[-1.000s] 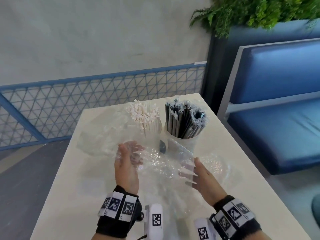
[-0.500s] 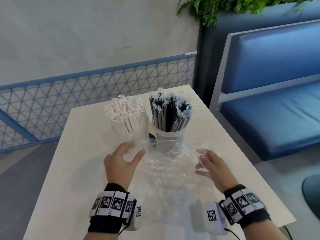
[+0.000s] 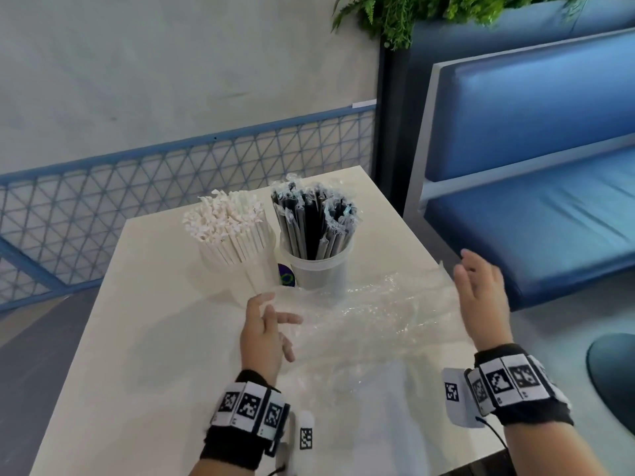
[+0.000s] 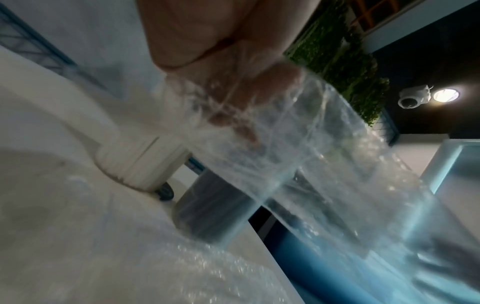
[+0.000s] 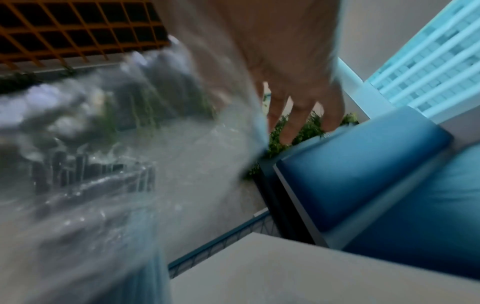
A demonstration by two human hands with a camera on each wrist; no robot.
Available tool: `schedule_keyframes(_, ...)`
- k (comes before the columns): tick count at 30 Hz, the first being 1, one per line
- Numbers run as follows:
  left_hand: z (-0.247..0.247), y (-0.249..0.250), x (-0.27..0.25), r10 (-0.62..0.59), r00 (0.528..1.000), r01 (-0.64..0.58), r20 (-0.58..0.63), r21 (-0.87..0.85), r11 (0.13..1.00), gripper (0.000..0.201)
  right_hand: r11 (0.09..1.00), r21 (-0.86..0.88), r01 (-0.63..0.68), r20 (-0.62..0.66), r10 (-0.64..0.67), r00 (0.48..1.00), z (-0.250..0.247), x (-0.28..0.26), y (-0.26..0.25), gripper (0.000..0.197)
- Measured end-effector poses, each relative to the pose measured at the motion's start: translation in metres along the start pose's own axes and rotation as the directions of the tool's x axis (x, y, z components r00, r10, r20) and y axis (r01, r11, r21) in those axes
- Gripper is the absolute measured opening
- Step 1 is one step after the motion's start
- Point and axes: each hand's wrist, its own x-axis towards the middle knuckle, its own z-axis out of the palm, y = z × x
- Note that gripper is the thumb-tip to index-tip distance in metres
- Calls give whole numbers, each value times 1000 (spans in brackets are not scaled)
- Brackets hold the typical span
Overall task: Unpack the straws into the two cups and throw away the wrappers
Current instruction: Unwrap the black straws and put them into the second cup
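Two clear cups stand at the table's far side: the left cup (image 3: 256, 283) holds white paper-wrapped straws (image 3: 226, 221), the right cup (image 3: 316, 273) black straws (image 3: 312, 218). A crinkled clear plastic wrapper (image 3: 371, 314) stretches just above the table in front of them, between my hands. My left hand (image 3: 268, 324) holds its left edge, fingers seen through the film (image 4: 298, 144) in the left wrist view. My right hand (image 3: 481, 293) is at the table's right edge. It has the wrapper's right end (image 5: 103, 164) by the thumb side, the other fingers (image 5: 301, 102) straight.
The pale table (image 3: 137, 338) is narrow, with edges close on both sides. A blue padded bench (image 3: 532, 201) stands right of it, and a blue mesh railing (image 3: 103, 201) behind. A small dark round disc (image 3: 286, 274) lies between the cups.
My hands have drawn apart: the right one swung out to the table's right edge, spreading the wrapper wider. The left hand stays by the cups at the wrapper's left edge.
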Motion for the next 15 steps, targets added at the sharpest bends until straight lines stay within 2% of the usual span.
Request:
schedule_keyframes(2, 9, -5, -6, -14, 1000, 14, 20, -9, 1000, 29, 986, -84, 146, -171, -158, 973, -11, 3, -3, 44)
schedule_keyframes(3, 13, -8, -9, -12, 1000, 13, 27, -10, 1000, 36, 965, -142, 218, -209, -245, 947, -14, 3, -4, 47)
schedule_keyframes(4, 17, -12, -11, -7, 999, 7, 34, -10, 1000, 42, 937, -205, 282, -189, -320, 928, -13, 2, -6, 49)
schedule_keyframes(5, 22, -17, -13, -11, 999, 11, 36, -4, 1000, 46, 906, -260, 334, -103, -370, 923, -9, 0, -7, 50)
schedule_keyframes(6, 24, -21, -15, -26, 999, 26, 35, 5, 1000, 49, 875, -316, 366, 43, -372, 927, 0, -5, -8, 52)
schedule_keyframes(7, 28, -26, -17, -45, 998, 44, 41, 28, 999, 51, 845, -377, 379, 228, -311, 922, 10, -10, -7, 56)
schedule_keyframes(8, 31, -31, -18, -54, 997, 50, 51, 65, 997, 52, 809, -449, 379, 420, -183, 889, 23, -17, -1, 63)
schedule_keyframes(9, 33, -35, -19, -55, 996, 47, 65, 117, 992, 54, 763, -519, 385, 562, -35, 826, 35, -24, 9, 71)
schedule_keyframes(10, 34, -39, -18, -57, 995, 42, 82, 173, 984, 56, 712, -581, 395, 641, 100, 761, 46, -29, 19, 80)
schedule_keyframes(11, 34, -41, -16, -60, 994, 34, 97, 245, 969, 57, 668, -627, 400, 674, 209, 708, 54, -32, 30, 88)
schedule_keyframes(13, 34, -47, -12, -58, 994, 12, 89, 446, 895, 60, 622, -677, 394, 682, 327, 654, 62, -33, 45, 100)
schedule_keyframes(14, 34, -50, -10, -5, 999, -28, 53, 602, 798, 62, 612, -684, 397, 685, 351, 639, 64, -31, 50, 104)
schedule_keyframes(15, 37, -52, -8, 103, 994, -102, 46, 760, 642, 66, 606, -685, 404, 691, 364, 625, 66, -30, 53, 106)
